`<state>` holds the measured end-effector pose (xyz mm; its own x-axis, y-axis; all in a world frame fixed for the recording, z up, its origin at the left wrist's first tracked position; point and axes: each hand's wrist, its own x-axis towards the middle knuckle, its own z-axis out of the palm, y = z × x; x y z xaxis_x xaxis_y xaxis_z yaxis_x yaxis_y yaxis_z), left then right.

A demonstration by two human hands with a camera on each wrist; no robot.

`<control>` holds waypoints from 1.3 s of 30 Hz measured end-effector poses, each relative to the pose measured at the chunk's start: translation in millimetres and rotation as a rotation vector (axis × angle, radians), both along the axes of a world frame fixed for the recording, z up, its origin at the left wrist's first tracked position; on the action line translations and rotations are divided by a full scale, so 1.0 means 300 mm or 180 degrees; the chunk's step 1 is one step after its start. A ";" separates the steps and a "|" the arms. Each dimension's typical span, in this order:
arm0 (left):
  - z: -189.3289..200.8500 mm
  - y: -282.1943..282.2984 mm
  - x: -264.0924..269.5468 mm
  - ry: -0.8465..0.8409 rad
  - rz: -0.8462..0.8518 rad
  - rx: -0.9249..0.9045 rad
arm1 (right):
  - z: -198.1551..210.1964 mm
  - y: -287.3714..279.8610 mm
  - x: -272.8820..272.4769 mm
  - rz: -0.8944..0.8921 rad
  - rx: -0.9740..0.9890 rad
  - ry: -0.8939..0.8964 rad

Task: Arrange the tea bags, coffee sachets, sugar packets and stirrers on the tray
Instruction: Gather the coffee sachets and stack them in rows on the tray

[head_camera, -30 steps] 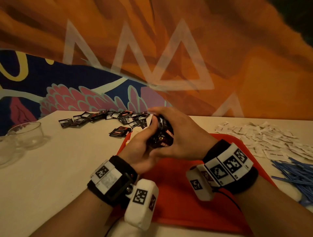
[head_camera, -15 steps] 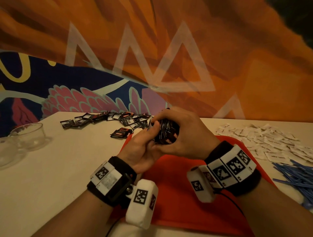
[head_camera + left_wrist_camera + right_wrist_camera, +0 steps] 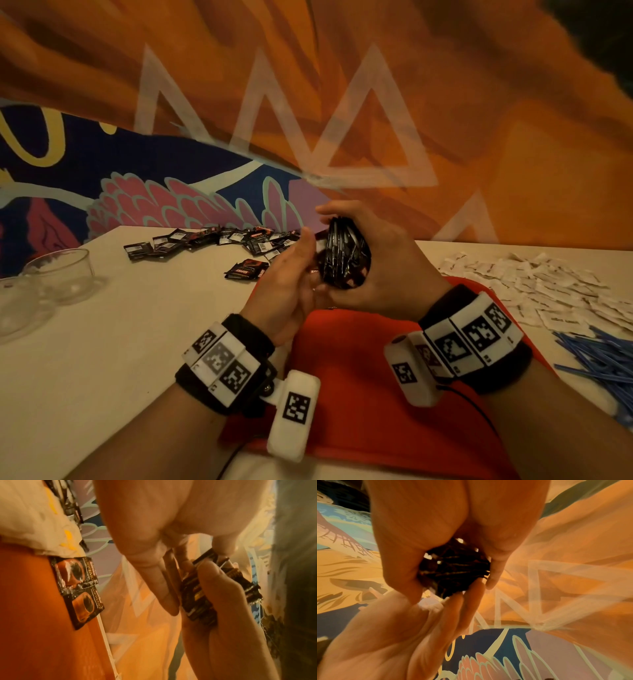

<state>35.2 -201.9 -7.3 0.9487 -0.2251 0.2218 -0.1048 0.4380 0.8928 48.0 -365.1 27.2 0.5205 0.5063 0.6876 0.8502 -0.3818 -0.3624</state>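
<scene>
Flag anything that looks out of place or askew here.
The bundle of sachets in the right hand is fanned and uneven, not squared. One sachet lies apart from the pile, beside the tray.

Black coffee sachets (image 3: 344, 255) with orange cups; red tray (image 3: 359, 377); white sugar packets (image 3: 534, 287); blue stirrers (image 3: 603, 356); cream desk (image 3: 102, 359).

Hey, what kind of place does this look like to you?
Probably a café or hospitality prep spot, though that's a guess: a painted mural wall, a table heaped with coffee sachets and white sugar packets, blue stirrers, and a red tray.
</scene>
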 end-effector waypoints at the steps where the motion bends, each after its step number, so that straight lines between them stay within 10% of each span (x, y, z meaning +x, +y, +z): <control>1: 0.005 -0.004 0.001 -0.0007 0.0111 0.0037 | -0.002 0.004 -0.002 0.0032 -0.0045 -0.0006; 19: 0.000 0.040 0.000 0.0164 -0.1141 -0.0666 | -0.022 0.009 0.014 0.0181 -0.0089 0.0038; 39: -0.027 0.008 0.042 0.0236 0.0444 -0.0423 | -0.018 -0.003 0.018 -0.0127 0.0189 -0.0010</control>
